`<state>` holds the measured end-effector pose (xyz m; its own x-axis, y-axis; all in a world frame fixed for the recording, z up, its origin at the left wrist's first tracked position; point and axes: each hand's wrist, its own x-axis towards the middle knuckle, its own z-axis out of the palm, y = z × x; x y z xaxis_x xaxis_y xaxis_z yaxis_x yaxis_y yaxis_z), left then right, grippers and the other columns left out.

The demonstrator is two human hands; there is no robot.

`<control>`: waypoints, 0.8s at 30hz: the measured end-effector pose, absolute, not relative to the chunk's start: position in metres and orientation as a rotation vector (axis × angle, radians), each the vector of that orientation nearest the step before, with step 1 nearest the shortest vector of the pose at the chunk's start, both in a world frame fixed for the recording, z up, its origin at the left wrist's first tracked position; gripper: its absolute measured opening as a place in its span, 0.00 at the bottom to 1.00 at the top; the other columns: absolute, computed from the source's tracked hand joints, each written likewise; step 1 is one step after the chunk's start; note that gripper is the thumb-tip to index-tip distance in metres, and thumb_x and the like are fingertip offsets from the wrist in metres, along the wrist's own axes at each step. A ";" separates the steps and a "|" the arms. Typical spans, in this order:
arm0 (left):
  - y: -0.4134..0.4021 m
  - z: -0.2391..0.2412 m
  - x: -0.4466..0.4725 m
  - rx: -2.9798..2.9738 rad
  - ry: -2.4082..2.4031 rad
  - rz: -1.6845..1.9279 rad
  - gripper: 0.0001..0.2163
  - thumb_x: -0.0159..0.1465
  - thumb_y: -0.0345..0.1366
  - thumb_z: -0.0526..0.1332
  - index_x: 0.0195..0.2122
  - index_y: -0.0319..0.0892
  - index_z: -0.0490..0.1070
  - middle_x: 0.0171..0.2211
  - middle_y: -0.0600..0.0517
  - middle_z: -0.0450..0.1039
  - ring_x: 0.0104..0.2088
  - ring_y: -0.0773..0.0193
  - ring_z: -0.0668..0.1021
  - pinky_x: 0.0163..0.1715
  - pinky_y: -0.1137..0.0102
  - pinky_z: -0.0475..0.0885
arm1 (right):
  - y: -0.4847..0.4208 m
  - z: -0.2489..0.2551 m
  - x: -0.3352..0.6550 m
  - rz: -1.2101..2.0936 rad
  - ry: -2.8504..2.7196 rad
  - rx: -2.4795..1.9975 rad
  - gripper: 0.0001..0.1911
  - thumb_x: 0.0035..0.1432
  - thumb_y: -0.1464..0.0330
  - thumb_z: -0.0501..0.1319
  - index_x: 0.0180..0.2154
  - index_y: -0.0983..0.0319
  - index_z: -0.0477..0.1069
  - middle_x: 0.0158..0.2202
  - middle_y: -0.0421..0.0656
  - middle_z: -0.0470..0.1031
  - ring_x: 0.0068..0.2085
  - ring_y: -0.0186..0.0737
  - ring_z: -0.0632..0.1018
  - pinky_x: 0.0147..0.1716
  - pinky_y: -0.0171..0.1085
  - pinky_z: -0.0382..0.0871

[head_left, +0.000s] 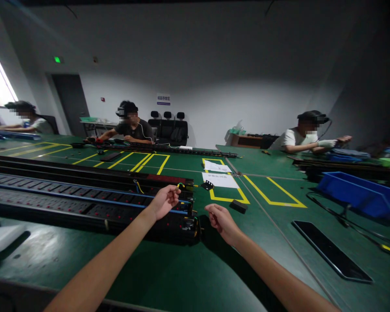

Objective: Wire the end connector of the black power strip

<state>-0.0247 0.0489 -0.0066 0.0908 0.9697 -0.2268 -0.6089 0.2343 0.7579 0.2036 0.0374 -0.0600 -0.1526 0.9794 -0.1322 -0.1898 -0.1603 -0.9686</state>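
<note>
My left hand (166,202) is closed in a pinch above the right end of a long black rail assembly (84,207). A short yellow-green wire (181,185) shows at its fingertips. To the right of the rail's end, over the green table, my right hand (223,221) has its fingers curled with thumb and forefinger together; whatever may be between them is too small to make out. A small black bracket with slots (207,185) lies beyond the hands, beside a white paper sheet (221,180). Blue strips run along the rail, and loose wires (138,186) stick out of it.
A black block (238,206) sits by the yellow tape marking. At right lie a dark phone or tablet (331,250), black cables (341,216) and a blue bin (360,193). A white object (3,238) rests at left. Several co-workers sit across the table.
</note>
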 end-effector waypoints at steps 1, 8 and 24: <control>0.049 -0.007 -0.025 0.554 0.812 1.264 0.07 0.62 0.25 0.58 0.27 0.34 0.71 0.26 0.52 0.72 0.20 0.75 0.70 0.21 0.78 0.69 | 0.037 -0.060 0.204 1.512 -1.083 -1.092 0.13 0.40 0.62 0.68 0.27 0.62 0.70 0.17 0.31 0.60 0.17 0.25 0.59 0.15 0.27 0.44; 0.049 -0.007 -0.025 0.567 0.812 1.263 0.07 0.62 0.25 0.58 0.28 0.34 0.71 0.26 0.52 0.72 0.20 0.75 0.70 0.21 0.78 0.70 | 0.036 -0.060 0.204 1.522 -1.087 -1.099 0.14 0.40 0.62 0.67 0.28 0.62 0.70 0.18 0.32 0.61 0.18 0.25 0.59 0.15 0.27 0.44; 0.050 -0.009 -0.027 0.573 0.805 1.256 0.04 0.60 0.26 0.60 0.28 0.35 0.71 0.26 0.52 0.72 0.20 0.75 0.70 0.22 0.78 0.70 | 0.036 -0.060 0.205 1.522 -1.111 -1.086 0.13 0.42 0.62 0.67 0.29 0.62 0.70 0.18 0.32 0.61 0.18 0.26 0.59 0.16 0.29 0.44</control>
<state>-0.0266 0.0504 -0.0089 0.1046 0.9713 -0.2136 -0.6001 0.2329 0.7652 0.2047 0.0364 -0.0603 -0.1771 0.9759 -0.1277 -0.1760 -0.1590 -0.9715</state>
